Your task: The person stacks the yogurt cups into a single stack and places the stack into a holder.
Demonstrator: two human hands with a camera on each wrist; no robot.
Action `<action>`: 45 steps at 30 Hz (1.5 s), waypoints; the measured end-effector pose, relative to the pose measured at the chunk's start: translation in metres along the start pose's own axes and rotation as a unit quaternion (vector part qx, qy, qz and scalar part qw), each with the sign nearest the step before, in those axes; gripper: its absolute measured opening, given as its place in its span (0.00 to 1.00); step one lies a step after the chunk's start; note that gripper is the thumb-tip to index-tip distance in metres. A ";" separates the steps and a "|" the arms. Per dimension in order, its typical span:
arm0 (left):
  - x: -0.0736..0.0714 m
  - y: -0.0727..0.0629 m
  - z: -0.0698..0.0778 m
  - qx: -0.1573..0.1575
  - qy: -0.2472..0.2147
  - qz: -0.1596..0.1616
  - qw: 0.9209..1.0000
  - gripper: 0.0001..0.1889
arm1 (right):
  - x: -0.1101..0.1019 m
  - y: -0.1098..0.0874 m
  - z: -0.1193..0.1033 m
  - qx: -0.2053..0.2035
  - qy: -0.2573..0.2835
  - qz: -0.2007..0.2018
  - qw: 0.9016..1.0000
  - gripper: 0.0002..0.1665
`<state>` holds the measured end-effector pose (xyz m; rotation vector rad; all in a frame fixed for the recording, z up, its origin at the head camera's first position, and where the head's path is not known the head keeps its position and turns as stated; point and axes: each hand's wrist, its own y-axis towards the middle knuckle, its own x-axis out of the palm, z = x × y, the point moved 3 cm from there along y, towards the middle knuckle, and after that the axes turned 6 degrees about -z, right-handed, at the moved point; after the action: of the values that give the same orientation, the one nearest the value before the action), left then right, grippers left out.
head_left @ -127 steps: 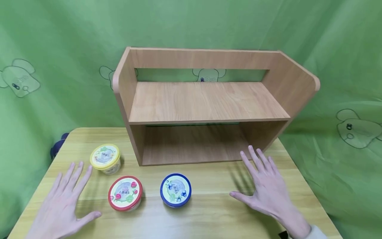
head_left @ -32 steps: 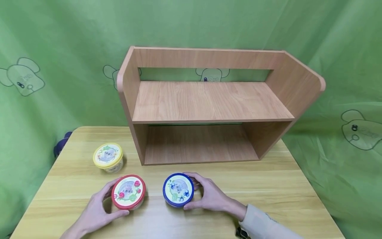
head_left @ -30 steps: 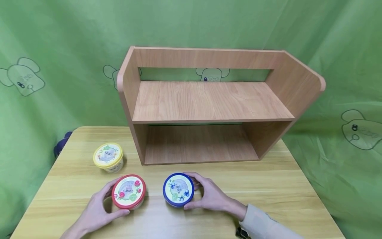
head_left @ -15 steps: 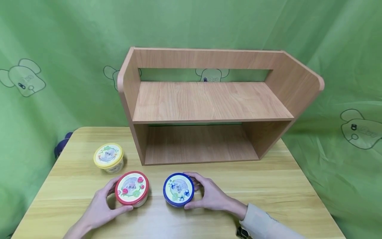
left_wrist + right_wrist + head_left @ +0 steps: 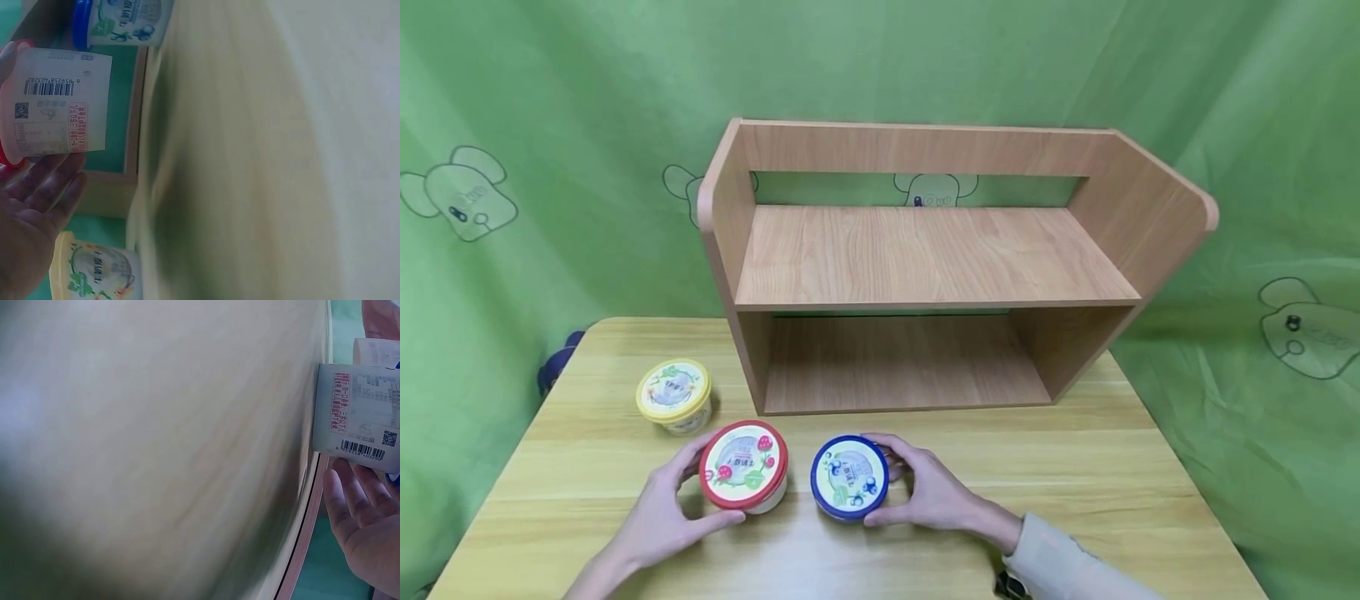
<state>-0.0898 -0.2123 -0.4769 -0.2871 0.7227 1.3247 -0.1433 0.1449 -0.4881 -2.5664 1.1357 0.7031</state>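
My left hand (image 5: 662, 517) grips a red-lidded pudding cup (image 5: 743, 467) with strawberries on its lid, thumb at the near side and fingers at the far side. In the left wrist view, a gap shows between that cup's base and the table. Just right of it, my right hand (image 5: 936, 496) holds a blue-lidded pudding cup (image 5: 848, 477) with blueberries on the lid, by its right side. This second cup (image 5: 356, 415) is upright at the tabletop in the right wrist view. A yellow-lidded pudding cup (image 5: 673, 396) stands behind my left hand, untouched.
A two-level wooden shelf (image 5: 936, 258) stands at the back of the wooden table (image 5: 1075, 467), with raised side panels and a back rail. Both its levels are bare. A green curtain (image 5: 587, 100) with printed cartoon heads hangs behind and on both sides.
From wide-spread above the table, both hands have come to the red and blue cups. In the last second, the left hand has raised the red cup and carried it right; the right hand stays put.
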 end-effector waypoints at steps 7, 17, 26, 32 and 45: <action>0.000 0.006 0.010 0.019 -0.012 -0.002 1.000 0.52 | 0.000 0.000 0.000 -0.019 -0.010 -0.001 1.000 0.59; -0.008 0.016 0.028 0.054 -0.034 0.007 0.998 0.54 | 0.000 0.000 0.000 -0.011 -0.003 -0.003 1.000 0.60; -0.008 0.023 0.042 0.073 -0.037 -0.002 0.997 0.55 | -0.001 0.000 -0.001 0.012 0.003 -0.010 1.000 0.58; -0.003 0.028 0.050 0.085 -0.056 -0.016 0.995 0.54 | -0.002 0.001 -0.001 0.014 0.011 -0.013 1.000 0.58; 0.015 0.038 0.062 0.096 -0.081 -0.041 0.991 0.55 | -0.003 0.001 -0.002 0.014 0.022 -0.021 0.999 0.56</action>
<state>-0.1055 -0.1552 -0.4317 -0.0526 0.6871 1.1762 -0.1452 0.1452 -0.4854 -2.5866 1.0932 0.6189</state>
